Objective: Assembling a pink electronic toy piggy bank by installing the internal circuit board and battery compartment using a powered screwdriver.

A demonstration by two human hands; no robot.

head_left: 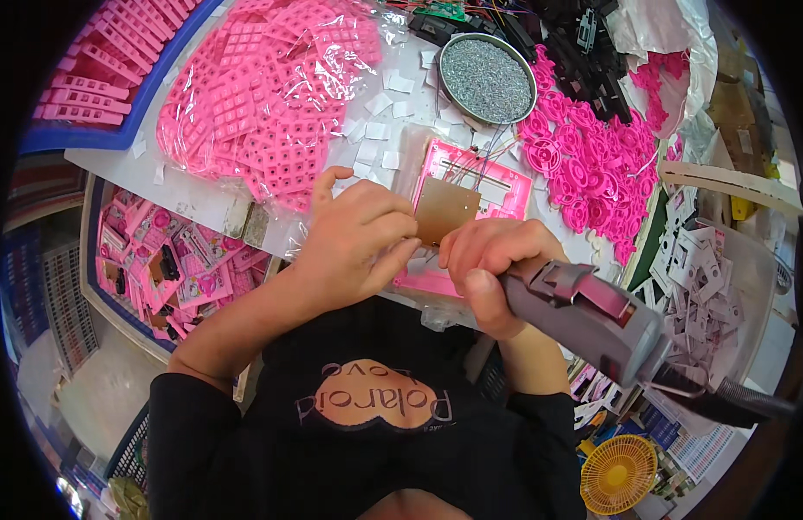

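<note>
A pink plastic casing [510, 192] lies on the table in front of me with a brown circuit board [447, 208] and thin wires inside it. My right hand [492, 264] is wrapped round a dark grey electric screwdriver [583, 319]; its tip is hidden by my fingers near the board's lower edge. My left hand [360, 241] is at the casing's left side, thumb and forefinger pinched together beside the board, the little finger raised. Whatever lies in that pinch is too small or too hidden to tell.
Behind the casing stands a round dish of small screws [488, 80]. Pink keypad parts in a clear bag [263, 95] lie left, loose pink rings [583, 165] right. Blue crate [128, 130], bin of pink casings [180, 260] and tub of white parts [705, 277] flank me.
</note>
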